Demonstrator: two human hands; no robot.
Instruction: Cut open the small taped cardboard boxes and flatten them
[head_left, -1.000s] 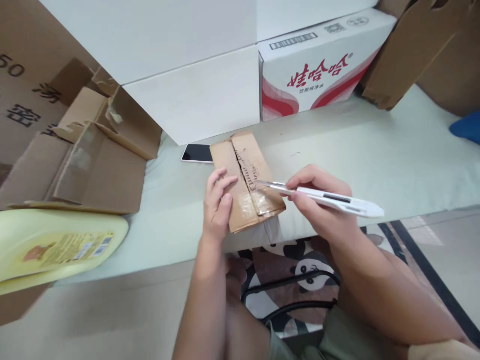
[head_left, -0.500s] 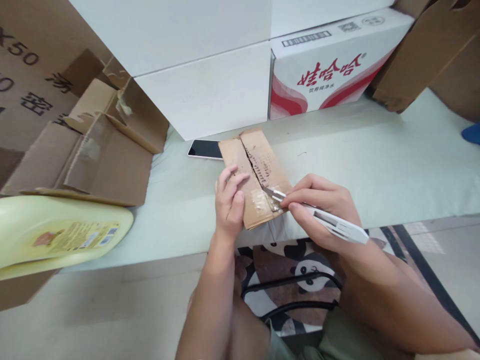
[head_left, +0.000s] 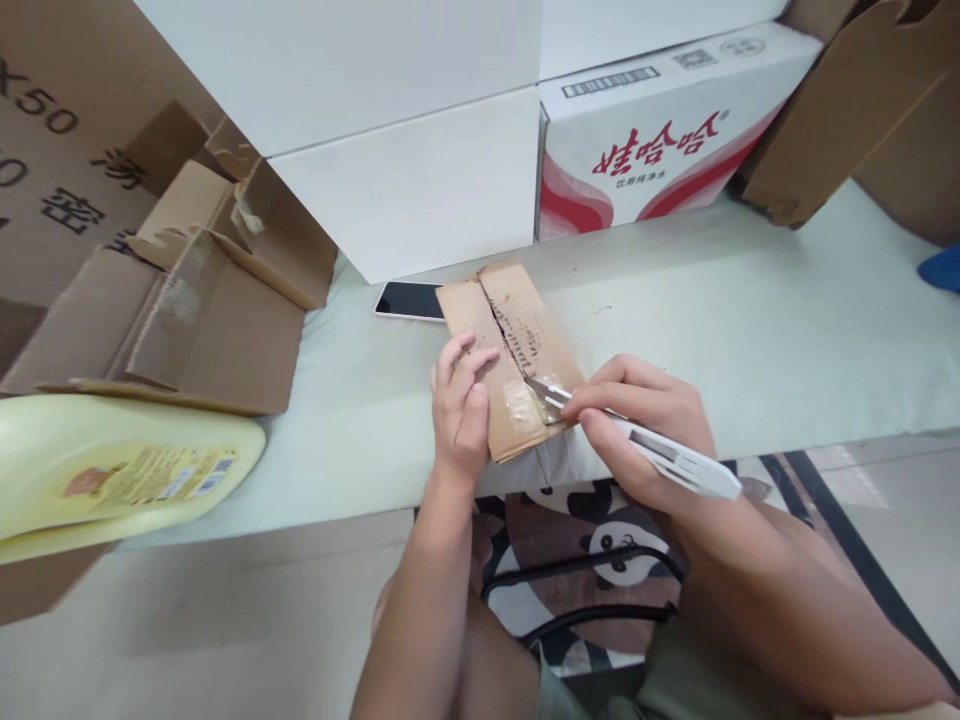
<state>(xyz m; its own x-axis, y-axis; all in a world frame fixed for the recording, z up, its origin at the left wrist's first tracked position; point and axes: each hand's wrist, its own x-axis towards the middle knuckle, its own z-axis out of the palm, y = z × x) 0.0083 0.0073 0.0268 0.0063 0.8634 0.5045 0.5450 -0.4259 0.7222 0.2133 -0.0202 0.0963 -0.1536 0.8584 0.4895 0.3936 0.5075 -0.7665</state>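
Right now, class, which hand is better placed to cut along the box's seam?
Likely the right hand: it grips the knife, blade at the seam; the left hand rests on the box.

Stacked white boxes stand toward the far edge of the worktop, a red-and-white carton at their right and a phone lying before them. Open cardboard boxes stand at the left, a yellow bottle nearer the near edge. Brown cardboard and a blue object sit toward the right end.
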